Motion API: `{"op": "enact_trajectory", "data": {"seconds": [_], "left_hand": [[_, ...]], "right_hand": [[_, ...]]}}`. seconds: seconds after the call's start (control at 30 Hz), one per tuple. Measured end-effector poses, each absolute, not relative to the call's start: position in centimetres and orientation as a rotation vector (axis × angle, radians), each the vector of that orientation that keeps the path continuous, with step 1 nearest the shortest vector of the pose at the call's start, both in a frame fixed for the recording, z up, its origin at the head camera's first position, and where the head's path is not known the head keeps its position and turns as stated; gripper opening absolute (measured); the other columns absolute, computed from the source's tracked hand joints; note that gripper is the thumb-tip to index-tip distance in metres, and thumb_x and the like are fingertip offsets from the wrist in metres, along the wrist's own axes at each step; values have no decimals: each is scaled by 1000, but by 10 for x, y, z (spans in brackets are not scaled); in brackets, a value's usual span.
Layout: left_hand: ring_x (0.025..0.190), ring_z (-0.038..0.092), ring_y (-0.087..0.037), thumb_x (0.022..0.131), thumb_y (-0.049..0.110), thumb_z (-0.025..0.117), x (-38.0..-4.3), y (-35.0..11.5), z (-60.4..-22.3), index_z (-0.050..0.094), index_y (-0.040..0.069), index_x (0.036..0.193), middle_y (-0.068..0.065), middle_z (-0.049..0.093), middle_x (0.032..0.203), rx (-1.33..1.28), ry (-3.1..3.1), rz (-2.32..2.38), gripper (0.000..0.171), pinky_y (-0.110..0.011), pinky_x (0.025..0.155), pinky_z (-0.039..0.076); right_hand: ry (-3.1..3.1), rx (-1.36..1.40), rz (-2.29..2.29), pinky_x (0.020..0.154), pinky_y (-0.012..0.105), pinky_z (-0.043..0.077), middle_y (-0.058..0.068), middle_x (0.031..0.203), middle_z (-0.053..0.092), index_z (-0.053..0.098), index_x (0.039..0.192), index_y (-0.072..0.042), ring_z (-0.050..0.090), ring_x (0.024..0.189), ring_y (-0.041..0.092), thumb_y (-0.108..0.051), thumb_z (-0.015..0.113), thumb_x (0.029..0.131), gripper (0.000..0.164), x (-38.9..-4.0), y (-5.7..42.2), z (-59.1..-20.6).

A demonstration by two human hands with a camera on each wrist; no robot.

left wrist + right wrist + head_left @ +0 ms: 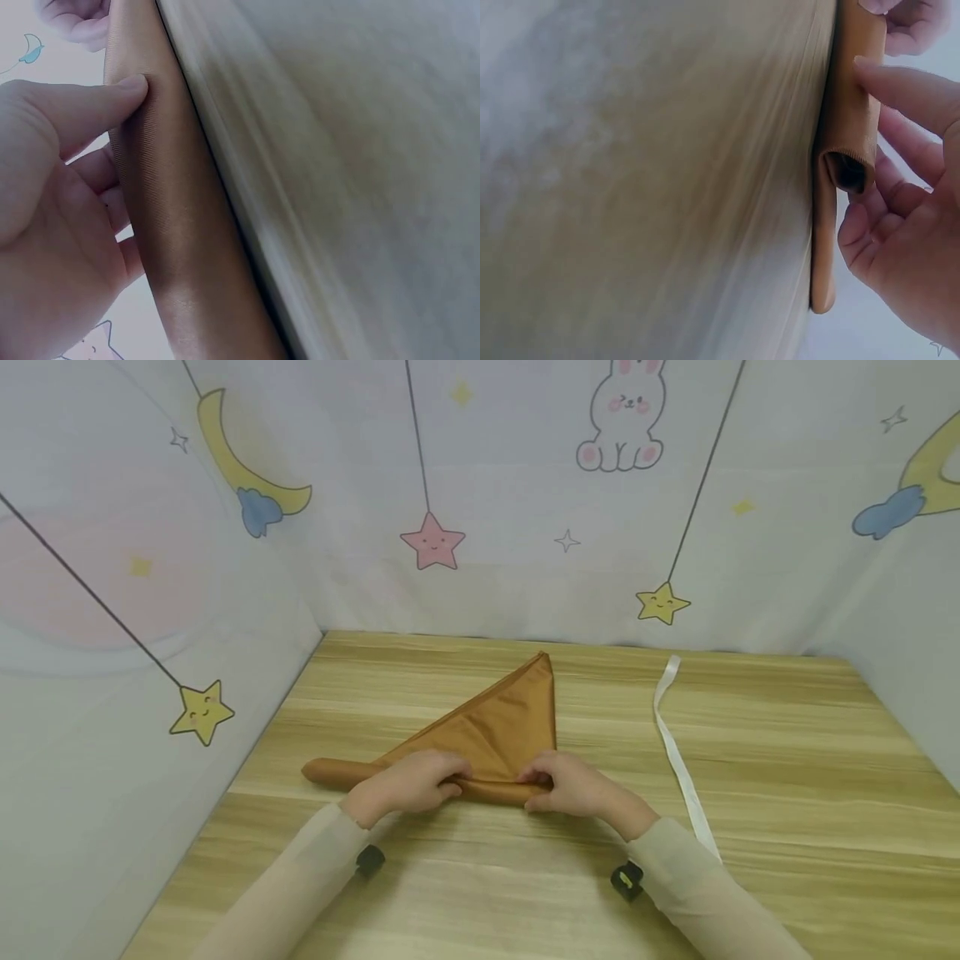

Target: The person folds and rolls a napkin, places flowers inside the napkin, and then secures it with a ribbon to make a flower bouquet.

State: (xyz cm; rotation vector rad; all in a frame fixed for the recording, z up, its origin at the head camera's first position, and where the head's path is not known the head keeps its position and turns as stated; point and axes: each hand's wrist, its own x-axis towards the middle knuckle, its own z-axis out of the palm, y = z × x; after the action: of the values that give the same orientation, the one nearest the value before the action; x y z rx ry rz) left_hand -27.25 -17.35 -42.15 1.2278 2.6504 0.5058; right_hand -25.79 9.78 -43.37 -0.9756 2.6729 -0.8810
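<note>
An orange-brown satin cloth (pixel 502 727) lies on the table, its near edge rolled into a tube and its flat far part tapering to a point. My left hand (pixel 416 781) grips the tube left of its middle; in the left wrist view the thumb (pixel 124 97) presses the roll's near side with the fingers behind. Close to the tube's right end, my right hand (pixel 572 785) pinches it between thumb and fingers. In the right wrist view the rolled tube (pixel 855 112) shows a hollow open end. The tube's left end (pixel 330 772) sticks out past my left hand.
A narrow white ribbon (pixel 671 752) runs lengthwise on the wood-grain table (pixel 810 777), right of the cloth, and passes behind my right sleeve (pixel 690 868). Printed fabric walls (pixel 510 593) with stars, moons and a rabbit stand around the table's back and sides.
</note>
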Motion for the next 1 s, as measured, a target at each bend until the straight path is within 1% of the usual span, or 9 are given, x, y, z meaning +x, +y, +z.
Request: {"op": "enact_trajectory", "data": {"seconds": [0.17, 0.33, 0.5, 0.57, 0.73, 0.8, 0.9, 1.0], "left_hand": [[104, 63, -22, 93, 9, 61, -273, -174, -421, 66, 6, 110, -6, 68, 109, 1181, 2634, 535, 18, -38, 89, 50], [105, 63, -23, 93, 9, 61, -274, -173, -422, 65, 6, 112, -6, 67, 110, 1159, 2636, 565, 19, -39, 89, 50], [112, 60, -24, 92, 13, 65, -275, -174, -424, 60, 7, 120, -7, 64, 118, 1118, 2627, 572, 29, -40, 93, 48], [113, 58, -24, 90, 14, 67, -276, -174, -424, 60, 8, 120, -6, 62, 120, 1116, 2621, 566, 32, -41, 94, 47], [113, 53, -27, 85, 14, 73, -277, -172, -423, 63, 9, 115, -4, 57, 117, 1140, 2647, 526, 33, -49, 96, 42], [111, 52, -27, 83, 13, 74, -277, -170, -423, 65, 8, 113, -4, 57, 115, 1161, 2664, 509, 32, -50, 96, 41], [108, 54, -25, 82, 11, 74, -278, -169, -424, 68, 7, 111, -4, 59, 111, 1183, 2683, 489, 30, -48, 92, 42], [101, 58, -22, 84, 10, 72, -280, -168, -425, 69, 5, 109, -3, 63, 104, 1230, 2690, 481, 26, -43, 89, 46]], "right_hand": [[2711, -1011, -811, 76, 28, 45, -4, 89, 56, 71, 101, -6, 50, 82, 10, -17, 77, 79, 25, -258, 95, -433], [2733, -1064, -768, 77, 30, 48, -3, 89, 58, 72, 101, -4, 53, 83, 11, -15, 73, 82, 22, -259, 93, -433], [2732, -1109, -733, 77, 30, 49, -1, 89, 60, 72, 102, -2, 56, 82, 12, -13, 69, 85, 21, -260, 93, -433], [2729, -1129, -724, 76, 29, 49, -1, 89, 60, 72, 102, -2, 56, 82, 12, -13, 67, 87, 19, -260, 94, -433], [2706, -1125, -750, 77, 31, 50, 2, 91, 62, 71, 103, -1, 59, 84, 15, -12, 64, 91, 18, -262, 97, -431], [2696, -1108, -751, 78, 32, 50, 3, 92, 62, 71, 105, 0, 60, 86, 16, -11, 63, 92, 18, -262, 99, -430], [2682, -1064, -747, 81, 35, 50, 4, 96, 64, 70, 107, 0, 62, 90, 19, -11, 62, 93, 20, -263, 99, -430], [2658, -1003, -803, 85, 38, 50, 6, 101, 66, 69, 109, 0, 62, 95, 23, -12, 62, 93, 21, -265, 100, -431]]}}
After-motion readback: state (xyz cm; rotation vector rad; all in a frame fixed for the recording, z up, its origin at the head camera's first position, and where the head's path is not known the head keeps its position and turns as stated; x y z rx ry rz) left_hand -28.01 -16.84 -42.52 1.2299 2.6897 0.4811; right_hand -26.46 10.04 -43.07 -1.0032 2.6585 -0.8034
